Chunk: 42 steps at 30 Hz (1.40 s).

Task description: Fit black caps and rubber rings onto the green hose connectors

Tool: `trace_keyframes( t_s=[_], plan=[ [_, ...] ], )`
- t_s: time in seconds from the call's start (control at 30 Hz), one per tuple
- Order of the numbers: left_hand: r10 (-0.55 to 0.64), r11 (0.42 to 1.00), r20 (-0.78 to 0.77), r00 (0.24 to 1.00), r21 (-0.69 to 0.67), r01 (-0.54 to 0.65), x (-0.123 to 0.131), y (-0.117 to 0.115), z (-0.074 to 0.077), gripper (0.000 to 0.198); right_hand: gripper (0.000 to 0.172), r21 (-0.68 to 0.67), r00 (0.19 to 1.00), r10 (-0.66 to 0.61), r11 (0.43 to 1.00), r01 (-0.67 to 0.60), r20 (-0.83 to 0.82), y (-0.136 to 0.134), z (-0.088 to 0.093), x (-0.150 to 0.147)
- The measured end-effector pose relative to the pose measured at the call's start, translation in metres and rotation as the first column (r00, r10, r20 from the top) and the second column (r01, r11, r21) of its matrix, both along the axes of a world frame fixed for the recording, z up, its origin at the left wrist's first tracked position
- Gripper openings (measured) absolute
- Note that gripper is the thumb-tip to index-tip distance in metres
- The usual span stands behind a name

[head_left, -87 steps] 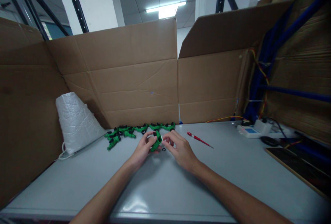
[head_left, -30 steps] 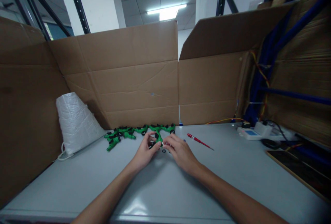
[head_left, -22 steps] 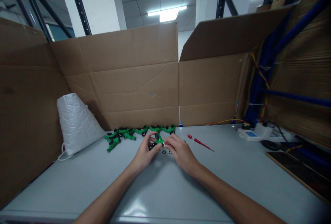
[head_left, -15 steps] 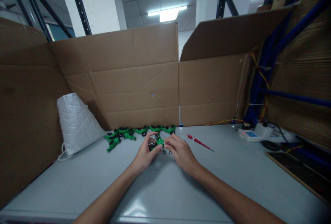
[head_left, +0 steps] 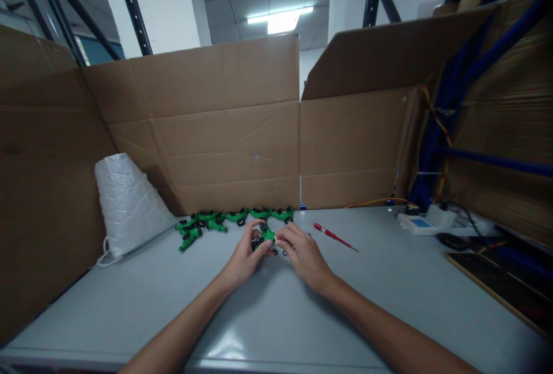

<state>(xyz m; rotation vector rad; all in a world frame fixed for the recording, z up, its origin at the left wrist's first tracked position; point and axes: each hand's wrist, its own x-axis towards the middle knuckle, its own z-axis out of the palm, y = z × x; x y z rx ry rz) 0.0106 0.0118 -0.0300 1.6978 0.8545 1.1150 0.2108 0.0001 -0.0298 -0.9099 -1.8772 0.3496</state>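
A green plastic connector (head_left: 266,234) with black rings sits between both hands over the grey table (head_left: 268,316). My left hand (head_left: 242,260) grips its left side with curled fingers. My right hand (head_left: 305,256) pinches its right end, where a small white part shows. Small black rings (head_left: 285,253) lie on the table just beneath the fingers. A row of several more green connectors (head_left: 216,222) lies behind the hands, along the foot of the cardboard wall.
A red screwdriver (head_left: 333,236) lies right of the hands. A white woven sack (head_left: 125,204) stands at the left. Cardboard panels (head_left: 224,132) wall the back and left. A white power strip (head_left: 425,221) with cables and a dark board (head_left: 505,287) sit at the right.
Both hands stay on the green connector; the fingers have drawn slightly closer together around it. The view has shifted a little.
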Motion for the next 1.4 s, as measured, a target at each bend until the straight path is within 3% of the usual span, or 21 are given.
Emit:
trace_keyframes(
  t_s=[0.23,0.4,0.57,0.77,1.0,1.4],
  plan=[
    [0.012,1.000,0.029,0.999,-0.004,-0.012,0.003,-0.003,0.006,0.062,0.018,-0.028,0.998,0.012,1.000,-0.013,-0.056,-0.004,0.006,0.000],
    [-0.001,0.991,0.126,0.992,-0.130,0.017,0.004,-0.002,0.008,0.069,0.017,-0.095,0.974,0.045,0.993,-0.067,-0.222,0.000,0.008,-0.001],
    [0.017,0.962,0.186,0.982,-0.270,0.034,0.005,-0.003,0.009,0.072,0.025,-0.215,0.924,0.051,0.966,-0.142,-0.380,0.008,-0.001,-0.004],
    [0.019,0.956,0.287,0.958,-0.287,0.067,0.005,-0.005,0.015,0.068,0.040,-0.259,0.851,0.055,0.941,-0.219,-0.522,0.011,-0.008,-0.008],
    [0.014,0.933,0.331,0.944,-0.344,0.107,0.005,-0.007,0.020,0.060,0.038,-0.265,0.845,0.094,0.926,-0.268,-0.527,0.008,-0.003,-0.009],
    [0.098,0.939,0.306,0.947,-0.343,0.014,0.005,-0.005,0.019,0.060,0.036,-0.278,0.856,0.165,0.901,-0.334,-0.491,0.001,0.001,-0.012]
  ],
)
